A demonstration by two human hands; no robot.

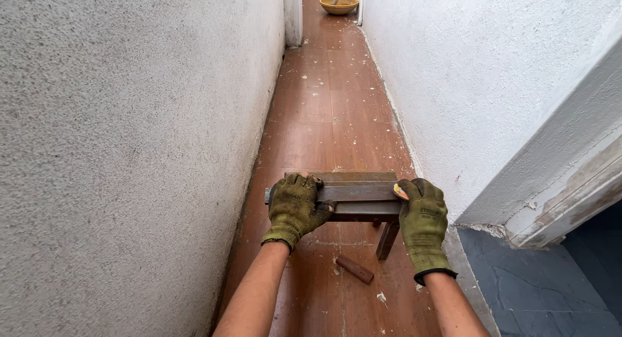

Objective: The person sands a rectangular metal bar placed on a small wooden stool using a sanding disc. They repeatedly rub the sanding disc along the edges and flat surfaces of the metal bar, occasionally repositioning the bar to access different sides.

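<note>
A small dark wooden stool (353, 193) is held above a brown tiled floor in a narrow passage. My left hand (295, 207), in an olive work glove, grips the stool's left end. My right hand (423, 222), gloved the same way, grips the right end, with something small and yellow-orange at its fingertips. One stool leg (387, 240) hangs down below the seat. The other legs are hidden behind the seat and my hands.
Rough white walls close in on both sides. A short brown wood piece (354, 269) lies on the floor below the stool. A yellow bowl (339, 5) with a handle in it stands at the far end. A dark blue floor (544, 285) begins at right by a doorway frame.
</note>
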